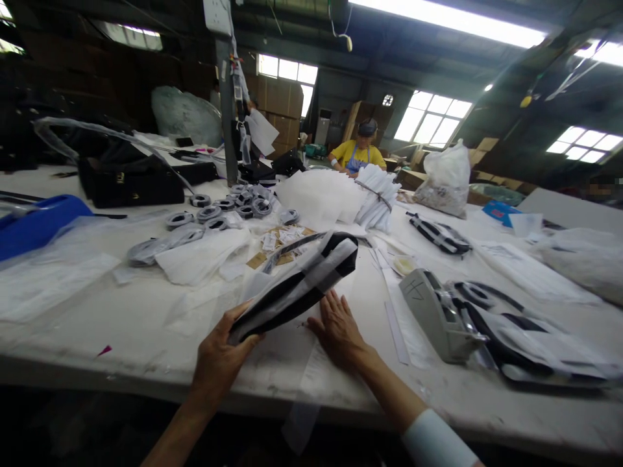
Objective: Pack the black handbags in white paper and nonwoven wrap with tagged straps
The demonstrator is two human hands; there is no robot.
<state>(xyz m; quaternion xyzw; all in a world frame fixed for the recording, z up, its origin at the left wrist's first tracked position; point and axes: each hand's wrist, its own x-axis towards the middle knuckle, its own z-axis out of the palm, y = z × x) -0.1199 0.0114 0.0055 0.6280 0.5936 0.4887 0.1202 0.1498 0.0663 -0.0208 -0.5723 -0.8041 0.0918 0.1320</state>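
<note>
My left hand point(221, 353) grips the near end of a black bag wrapped in white sheeting point(299, 282). The bag is tilted on edge, its far end raised toward the middle of the table, and a strap arches up behind it. My right hand point(341, 327) lies with fingers spread on the tabletop, just under the bag's right side. Whether its fingertips touch the bag, I cannot tell. A clear plastic strip point(309, 383) runs between my hands and hangs over the table's front edge.
A grey tape dispenser point(433, 314) stands at right, beside another wrapped bag point(545, 350). Several coiled straps point(243, 201) lie left of centre, near white sheets point(316, 198) and paper tags point(270, 241). A black bag point(129, 178) sits at far left. Across the table is a person in yellow point(360, 155).
</note>
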